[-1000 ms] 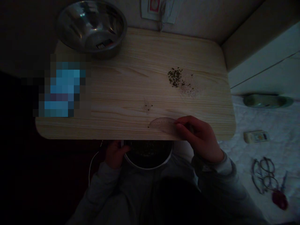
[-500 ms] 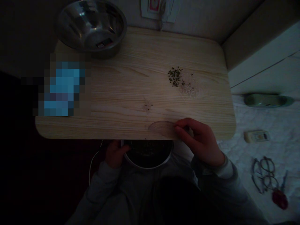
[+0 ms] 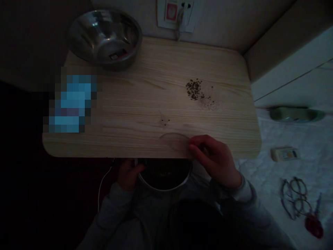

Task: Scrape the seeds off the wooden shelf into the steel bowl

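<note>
My right hand [image 3: 215, 159] rests at the near edge of the wooden table [image 3: 145, 90], its fingers pinched on a clear half-round plastic piece [image 3: 174, 141] that lies flat on the wood. My left hand [image 3: 128, 173] grips the rim of a white bowl [image 3: 163, 173] held just below the table's edge, with dark contents inside. A small pile of dark seeds [image 3: 194, 87] lies beside a patch of pale grains [image 3: 209, 99] at the right middle of the table. A few stray seeds [image 3: 164, 121] lie just beyond the plastic piece.
A steel bowl [image 3: 105, 36] stands at the table's far left corner, with a blurred blue patch [image 3: 73, 104] at the left edge. A wall socket [image 3: 177, 14] is behind. On the white surface to the right lie a green dish [image 3: 295, 114], a small box [image 3: 284, 153], glasses [image 3: 293, 198] and a red object [image 3: 313, 225].
My right hand has drawn the plastic piece toward the table's near edge and slightly left. The view shifted a little. The left hand still holds the bowl.
</note>
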Motion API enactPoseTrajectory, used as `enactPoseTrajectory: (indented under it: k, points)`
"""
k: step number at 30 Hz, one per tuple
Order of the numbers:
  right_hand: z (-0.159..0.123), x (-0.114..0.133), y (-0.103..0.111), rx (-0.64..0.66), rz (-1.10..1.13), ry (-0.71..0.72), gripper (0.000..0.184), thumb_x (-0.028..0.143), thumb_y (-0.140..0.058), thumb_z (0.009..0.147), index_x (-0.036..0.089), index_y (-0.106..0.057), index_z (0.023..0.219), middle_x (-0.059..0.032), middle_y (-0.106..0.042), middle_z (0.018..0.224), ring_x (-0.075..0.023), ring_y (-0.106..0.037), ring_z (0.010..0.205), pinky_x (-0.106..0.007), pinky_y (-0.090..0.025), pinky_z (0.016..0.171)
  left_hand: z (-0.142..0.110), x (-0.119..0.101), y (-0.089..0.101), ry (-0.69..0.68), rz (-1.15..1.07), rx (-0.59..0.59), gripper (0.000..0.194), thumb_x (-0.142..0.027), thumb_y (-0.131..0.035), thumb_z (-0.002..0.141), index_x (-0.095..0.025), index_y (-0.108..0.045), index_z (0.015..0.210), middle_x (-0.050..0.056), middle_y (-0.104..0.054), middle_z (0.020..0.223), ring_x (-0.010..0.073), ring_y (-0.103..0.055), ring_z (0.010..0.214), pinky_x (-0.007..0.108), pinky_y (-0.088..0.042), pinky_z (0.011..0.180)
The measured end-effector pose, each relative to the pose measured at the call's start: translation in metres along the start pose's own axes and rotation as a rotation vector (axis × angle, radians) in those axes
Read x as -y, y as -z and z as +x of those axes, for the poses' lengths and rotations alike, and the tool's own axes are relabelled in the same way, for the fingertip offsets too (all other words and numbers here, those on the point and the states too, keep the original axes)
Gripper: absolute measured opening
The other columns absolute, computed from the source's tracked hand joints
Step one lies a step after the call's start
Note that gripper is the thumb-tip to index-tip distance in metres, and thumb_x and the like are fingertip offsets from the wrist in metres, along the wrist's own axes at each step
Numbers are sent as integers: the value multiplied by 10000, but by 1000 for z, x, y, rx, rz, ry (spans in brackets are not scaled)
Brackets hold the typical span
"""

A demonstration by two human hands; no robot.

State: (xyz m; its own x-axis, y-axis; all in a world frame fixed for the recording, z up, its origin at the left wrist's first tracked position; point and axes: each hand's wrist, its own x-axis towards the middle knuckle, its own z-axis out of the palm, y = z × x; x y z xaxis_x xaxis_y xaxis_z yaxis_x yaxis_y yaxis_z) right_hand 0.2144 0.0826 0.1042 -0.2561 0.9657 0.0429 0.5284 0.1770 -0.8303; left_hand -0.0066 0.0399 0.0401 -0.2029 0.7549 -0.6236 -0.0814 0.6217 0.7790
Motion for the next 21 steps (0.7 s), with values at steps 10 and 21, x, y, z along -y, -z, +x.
enactPoseTrajectory:
  k: [10, 21]
  points:
    - [8, 8, -20, -24, -189, -13, 107, 234, -485, 794, 163, -562, 818, -17, -604, 658, -111, -541, 575, -220, -417, 544, 0, 0, 3, 10, 59, 22, 183, -205, -587, 454, -181, -634, 630, 7, -675, 634, 254, -599, 707, 369, -445, 701]
    - [12, -13, 4, -212, -260, -147, 120, 293, -504, 778, 179, -535, 795, 9, -572, 605, -108, -528, 538, -219, -400, 508, 2, 9, 4, 4, 112, 4, 227, -239, -588, 483, -177, -635, 697, 17, -675, 661, 272, -597, 774, 357, -441, 674]
